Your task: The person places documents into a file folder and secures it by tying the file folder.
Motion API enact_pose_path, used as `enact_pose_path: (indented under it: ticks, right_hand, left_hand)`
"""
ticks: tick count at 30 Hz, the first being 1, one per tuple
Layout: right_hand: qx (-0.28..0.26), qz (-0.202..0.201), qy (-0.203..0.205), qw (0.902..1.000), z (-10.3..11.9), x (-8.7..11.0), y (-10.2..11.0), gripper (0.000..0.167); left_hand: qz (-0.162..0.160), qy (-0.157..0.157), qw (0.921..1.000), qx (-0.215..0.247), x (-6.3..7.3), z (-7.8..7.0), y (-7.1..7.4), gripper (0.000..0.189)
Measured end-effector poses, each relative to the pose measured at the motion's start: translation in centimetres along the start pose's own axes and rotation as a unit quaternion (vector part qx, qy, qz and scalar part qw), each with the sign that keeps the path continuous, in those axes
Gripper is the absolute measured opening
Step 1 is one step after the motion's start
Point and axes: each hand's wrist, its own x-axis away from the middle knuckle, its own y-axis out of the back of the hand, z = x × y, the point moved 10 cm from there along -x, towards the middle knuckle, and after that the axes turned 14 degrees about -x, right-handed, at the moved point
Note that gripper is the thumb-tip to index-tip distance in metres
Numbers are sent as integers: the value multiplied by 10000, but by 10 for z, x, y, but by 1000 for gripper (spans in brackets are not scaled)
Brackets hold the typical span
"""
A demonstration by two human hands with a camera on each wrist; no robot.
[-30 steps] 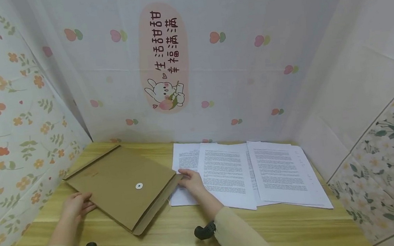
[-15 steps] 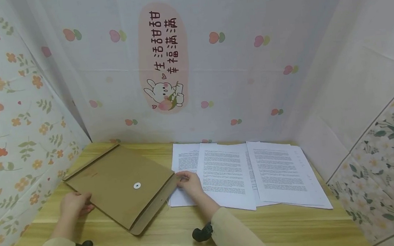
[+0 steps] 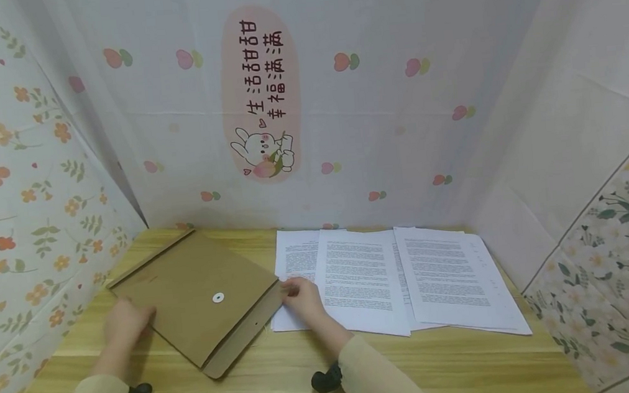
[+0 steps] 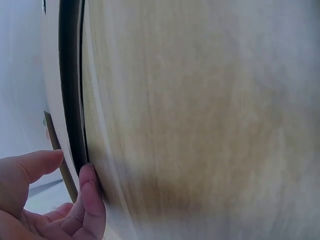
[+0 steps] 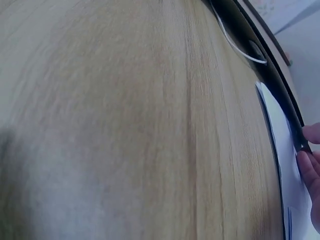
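Note:
A brown kraft document envelope (image 3: pixel 187 282) lies aslant on the left of the table, a white round button (image 3: pixel 218 298) on its face. Its flap (image 3: pixel 242 334) is folded out along the lower right edge. My left hand (image 3: pixel 126 325) holds the lower left edge; in the left wrist view its thumb (image 4: pixel 47 162) is by the upper side and fingertips (image 4: pixel 90 182) are at the lower edge. My right hand (image 3: pixel 305 298) pinches the flap's right corner between thumb and fingers, as the right wrist view also shows. A thin white string (image 5: pixel 232 40) hangs under the envelope there.
Overlapping printed sheets (image 3: pixel 357 274) lie right of the envelope, partly behind my right hand, with more printed sheets (image 3: pixel 450 275) farther right. Patterned cloth (image 3: pixel 376 128) hangs behind the wood-grain table (image 3: pixel 447 366) and at both sides.
The flap has swung outward a little and shows more of its surface. My left hand has shifted slightly up and right along the edge; my right hand keeps hold of the flap's corner.

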Motion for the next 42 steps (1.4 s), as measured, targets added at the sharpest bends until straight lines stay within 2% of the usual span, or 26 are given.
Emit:
enact_pose_path:
  ticks: [2,7,14,18,22,25,29,32,36,42]
  right_hand:
    - [33,31,61,10000,3,2,0,28]
    - [72,136,178,9997,5,4,-3,27]
    - [451,279,446,9976,13,5,-7,26]
    - [804,403,519,9946,17,5,-8,24]
    - [1333,672,790,9856,25,5,-12,22]
    - [1839,936,1186,9713,32,8,-17,21]
    - [2342,1299,1638,9494,37,15,-26,21]
    - [2636,1456,1766,9371,34,19,-30,22]
    - [2932,1586,1728,9268,29,23,-33,23]
    - [3052,1807,1861,9163,28,31,-38,25]
  left_hand:
    - [-107,-84,9998,-148,-2,-3,2,68]
    - [-234,-219,9981,-518,-3,-6,5,63]
    - [29,-414,9946,-951,0,-16,4,45]
    - [-95,-639,9887,-1356,3,-30,3,45]
    - [-167,-996,9805,-1684,6,-49,-3,58]
    - [-178,-1440,9747,-1701,11,-67,-10,63]
    - [-298,-2115,9623,-1684,23,-91,-22,66]
    - [-447,-2513,9527,-1649,33,-106,-29,66]
    - [-523,-2975,9376,-1723,45,-119,-40,69]
    - [-529,-3723,9043,-2019,63,-132,-57,75]
